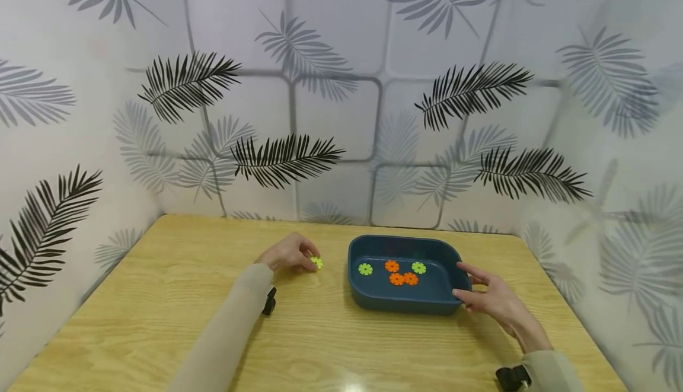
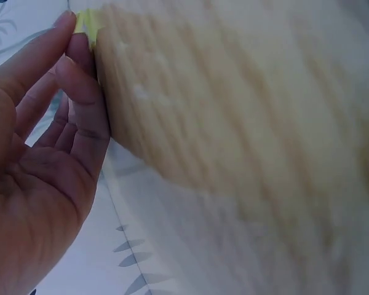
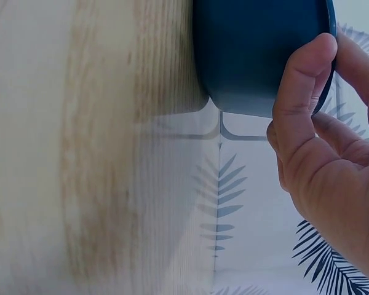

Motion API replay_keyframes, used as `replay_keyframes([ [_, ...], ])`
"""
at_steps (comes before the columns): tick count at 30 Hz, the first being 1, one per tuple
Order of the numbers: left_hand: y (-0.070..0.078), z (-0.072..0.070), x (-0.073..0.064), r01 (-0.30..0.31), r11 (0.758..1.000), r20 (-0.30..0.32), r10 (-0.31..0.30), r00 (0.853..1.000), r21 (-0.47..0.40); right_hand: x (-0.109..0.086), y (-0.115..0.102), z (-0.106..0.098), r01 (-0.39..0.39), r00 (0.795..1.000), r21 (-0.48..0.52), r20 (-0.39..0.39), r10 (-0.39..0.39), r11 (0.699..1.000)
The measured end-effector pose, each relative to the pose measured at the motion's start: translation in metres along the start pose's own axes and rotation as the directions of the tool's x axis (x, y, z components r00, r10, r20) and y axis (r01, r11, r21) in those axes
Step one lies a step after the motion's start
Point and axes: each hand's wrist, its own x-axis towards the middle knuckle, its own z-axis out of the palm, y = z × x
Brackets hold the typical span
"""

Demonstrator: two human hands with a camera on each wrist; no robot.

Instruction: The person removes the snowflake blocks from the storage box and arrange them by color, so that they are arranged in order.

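Observation:
My left hand (image 1: 290, 252) pinches a small yellow-green notched disc (image 1: 317, 263) between thumb and fingertips, close to the tabletop and left of a dark blue tray. In the left wrist view only a bit of the yellow disc (image 2: 88, 23) shows at the fingertips. My right hand (image 1: 493, 297) grips the right end wall of the blue tray (image 1: 405, 305), thumb and fingers around its rim, as the right wrist view also shows on the tray (image 3: 258, 55). Inside the tray lie a green disc (image 1: 365, 269), another green disc (image 1: 418, 268) and three orange discs (image 1: 392, 266), two of them touching.
The tray stands on a light wooden table (image 1: 299, 344). Behind and beside the table rise walls (image 1: 336, 119) covered with a leaf pattern. A dark wrist strap (image 1: 269, 302) sits on the left sleeve, and another dark device (image 1: 513, 377) on the right.

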Motion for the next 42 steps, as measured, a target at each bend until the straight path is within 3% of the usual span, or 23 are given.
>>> replay_keyframes([
  [15, -0.004, 0.0015, -0.001, 0.008, 0.997, -0.04, -0.005, 0.999, 0.082, 0.0032, 0.0005, 0.0033, 0.005, 1.0, 0.03, 0.014, -0.005, 1.0],
  [23, -0.0034, 0.0023, -0.0034, 0.028, 0.999, -0.028, -0.028, 0.999, 0.026, 0.005, 0.0007, 0.0036, 0.01, 1.0, 0.033, 0.019, -0.011, 0.999],
  [35, -0.0063, 0.0037, -0.0021, 0.017, 0.999, -0.04, -0.015, 0.999, 0.052, 0.0044, 0.0027, 0.0042, 0.008, 1.0, 0.041, 0.028, -0.009, 0.999],
  [40, -0.004, 0.0047, 0.0038, -0.019, 1.0, -0.028, 0.019, 0.999, -0.006, 0.0, 0.0026, 0.0003, 0.008, 1.0, 0.033, 0.018, -0.009, 0.999],
  [42, -0.0061, 0.0044, 0.0047, -0.011, 0.999, -0.056, 0.009, 0.998, -0.038, 0.0004, 0.002, 0.001, 0.008, 1.0, 0.032, 0.017, -0.008, 0.999],
])
